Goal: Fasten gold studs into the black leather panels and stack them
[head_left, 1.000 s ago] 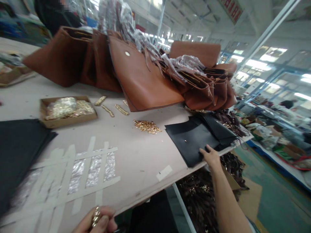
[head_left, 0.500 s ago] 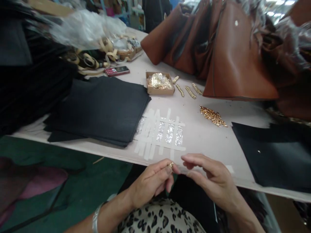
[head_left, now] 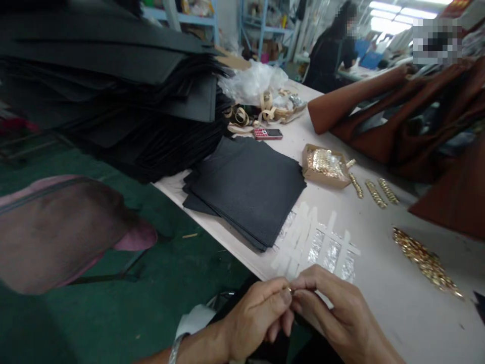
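Observation:
Low over the near table edge, my left hand (head_left: 259, 316) is closed, pinching a small gold metal piece (head_left: 290, 290) between thumb and index finger. Only a glint of it shows, so its exact kind is hidden. From the other side my right hand (head_left: 337, 308) meets it, its thumb and fingertips pressed together at the same piece. Just beyond both hands, white tape strips (head_left: 329, 222) hold clear plastic patches to the tabletop. A heap of loose gold metal pieces (head_left: 424, 258) lies to the right.
A stack of black sheets (head_left: 246, 187) lies at the left, near taller black piles (head_left: 162, 96). Behind are a small cardboard box (head_left: 326, 179) of gold parts, short gold strips (head_left: 376, 194), a red phone (head_left: 268, 134) and brown leather bags (head_left: 379, 121). A person (head_left: 329, 50) is farther back.
My right hand, apart and open before, has come to my left hand and closed at the gold piece. The view has swung left, bringing in the black piles and a person.

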